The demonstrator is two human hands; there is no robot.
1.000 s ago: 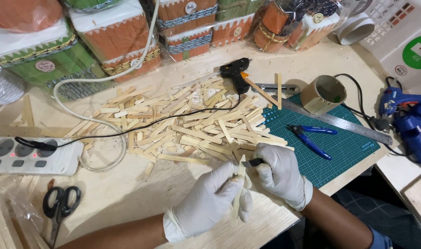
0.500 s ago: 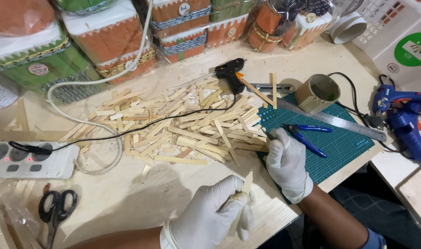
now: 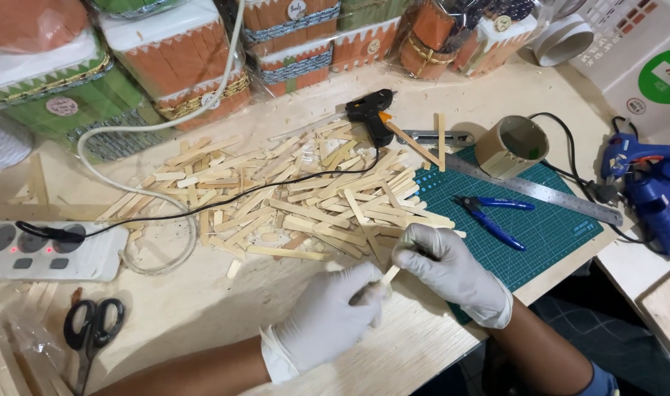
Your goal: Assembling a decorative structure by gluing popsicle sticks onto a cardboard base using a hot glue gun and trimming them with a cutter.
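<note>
The table (image 3: 203, 323) is pale wood, and across its middle spreads a heap of flat craft sticks (image 3: 291, 191), loose and crossing one another. Behind the heap stand decorated boxes (image 3: 166, 66) in orange and green. To the right lies a green cutting mat (image 3: 540, 227) with a steel ruler (image 3: 533, 189) across its top edge and blue pliers (image 3: 492, 216) just below the ruler. A round stick-clad holder (image 3: 512, 147) sits at the mat's far corner, a black glue gun (image 3: 370, 114) lies at the heap's back edge, and a blue glue gun (image 3: 654, 187) lies well off to the right. At the left edge sit a power strip (image 3: 49, 253) and black scissors (image 3: 93, 326).

Both gloved hands work at the near edge of the heap. The left hand (image 3: 328, 315) is curled shut around one end of a single stick (image 3: 388, 276); the right hand (image 3: 445, 268) has its fingers closed at the other end, though I can't tell whether they pinch that stick or reach into the pile beyond it. The stick runs aslant between the two gloves, mostly hidden, just clear of the heap.

It looks to me like a sorting or trimming step: one stick picked out and being handled between both hands. The next move, I'd judge, wants a firm hold at both ends, kept from snagging neighbouring sticks.
</note>
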